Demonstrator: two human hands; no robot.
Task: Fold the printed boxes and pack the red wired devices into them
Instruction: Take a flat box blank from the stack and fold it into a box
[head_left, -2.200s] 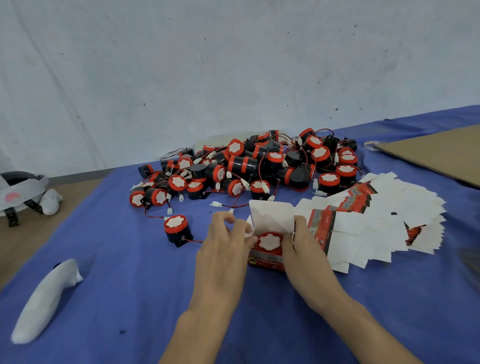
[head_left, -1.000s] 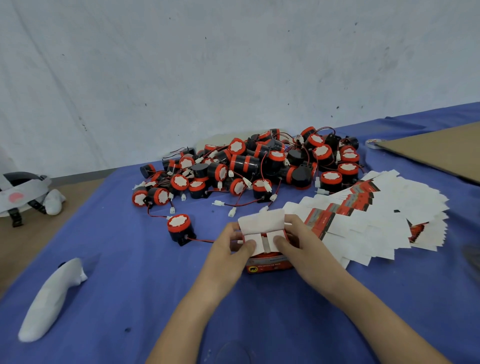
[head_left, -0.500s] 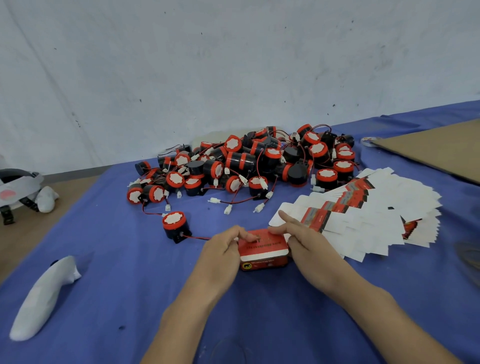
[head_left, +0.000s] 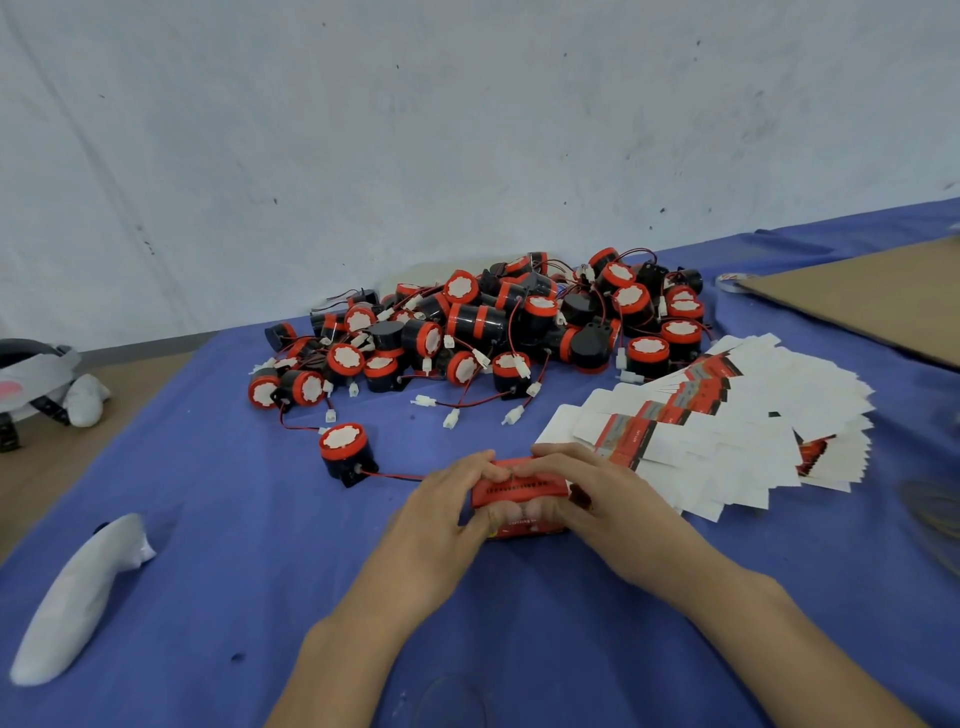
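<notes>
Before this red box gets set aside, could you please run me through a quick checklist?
1. Grip: left hand and right hand both hold the red box: ok.
2. Top closed, no white flap standing up: ok.
3. Device inside: cannot tell, the box is shut.
4. Red wire of the loose device runs to the left hand; whether it is free of the box: cannot tell.
5. Flat boxes lie fanned beside the right hand for the next fold: ok.

Bare left hand (head_left: 441, 512) and right hand (head_left: 602, 501), 2 bare forearms (head_left: 363, 618)
</notes>
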